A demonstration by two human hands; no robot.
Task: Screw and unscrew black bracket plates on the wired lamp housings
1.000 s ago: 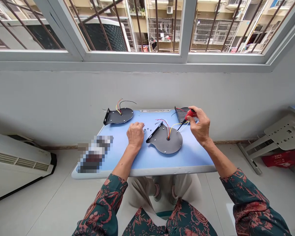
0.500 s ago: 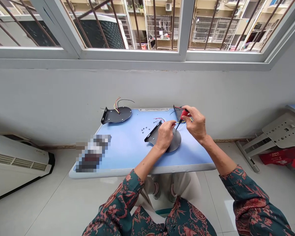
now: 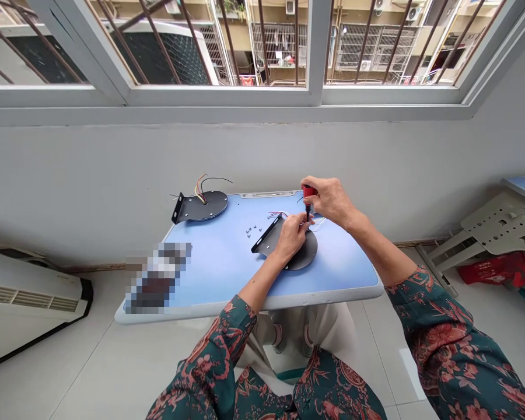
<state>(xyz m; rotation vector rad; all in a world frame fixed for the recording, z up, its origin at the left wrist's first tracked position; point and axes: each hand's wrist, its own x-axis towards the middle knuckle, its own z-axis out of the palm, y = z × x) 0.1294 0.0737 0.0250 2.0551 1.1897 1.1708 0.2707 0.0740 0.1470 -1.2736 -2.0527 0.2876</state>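
Observation:
My right hand (image 3: 331,203) is closed around the red handle of a screwdriver (image 3: 307,192), its dark shaft upright with the tip pointing down. Below it lies a dark grey metal bracket (image 3: 304,256) with a round plate and a straight flange with slots. My left hand (image 3: 292,236) rests over this bracket, its fingertips pinched together beside the screwdriver tip. Whatever those fingers hold is too small to make out. Several small screws (image 3: 249,231) lie loose to the left of the bracket. Thin coloured wires show behind it.
A similar bracket (image 3: 205,205) with wires rising from its middle lies at the back left of the blue table (image 3: 219,268). A pixelated patch covers the table's left side. Behind stand a wall and barred window; another table (image 3: 490,224) is at the right.
My right hand has moved left and the screwdriver has gone from tilted to upright. My left hand stays on the bracket, fingertips now by the screwdriver tip. The view has shifted slightly.

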